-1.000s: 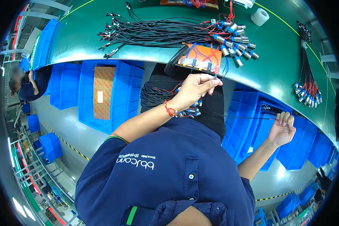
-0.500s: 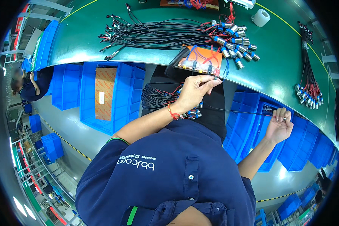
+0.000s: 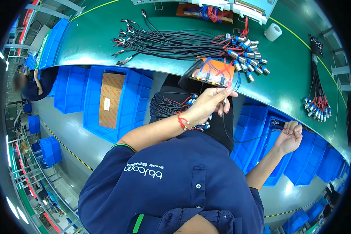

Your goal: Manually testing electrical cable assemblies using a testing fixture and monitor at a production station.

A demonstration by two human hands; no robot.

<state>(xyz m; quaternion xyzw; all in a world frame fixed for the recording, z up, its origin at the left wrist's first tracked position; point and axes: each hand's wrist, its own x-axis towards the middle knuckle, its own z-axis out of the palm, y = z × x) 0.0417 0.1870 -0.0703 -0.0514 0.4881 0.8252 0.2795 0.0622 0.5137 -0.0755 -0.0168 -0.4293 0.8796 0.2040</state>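
My left hand (image 3: 211, 104) is closed, thumb and forefinger together, on one end of a thin black cable, just in front of an orange block (image 3: 223, 71). That block has blue and red wires and a row of black and red terminals along its near edge. From there the black cable (image 3: 250, 140) sags and runs across to my right hand (image 3: 289, 136), whose curled fingers hold its other end. A coiled bundle of black cables (image 3: 165, 105) with metal connectors lies on my lap, partly behind my left forearm.
Many black cables (image 3: 175, 41) with metal connectors (image 3: 247, 54) lie on the green table (image 3: 93, 43). A second cable bundle (image 3: 316, 85) and a white roll (image 3: 273, 32) are to the right. Blue bins (image 3: 136, 105) stand below the table edge. A co-worker (image 3: 37, 87) is far left.
My left hand has drawn slightly back from the block's terminals, with more fingers showing. The cable between my hands, nearly straight before, now sags. The view has shifted, showing more of the far table.
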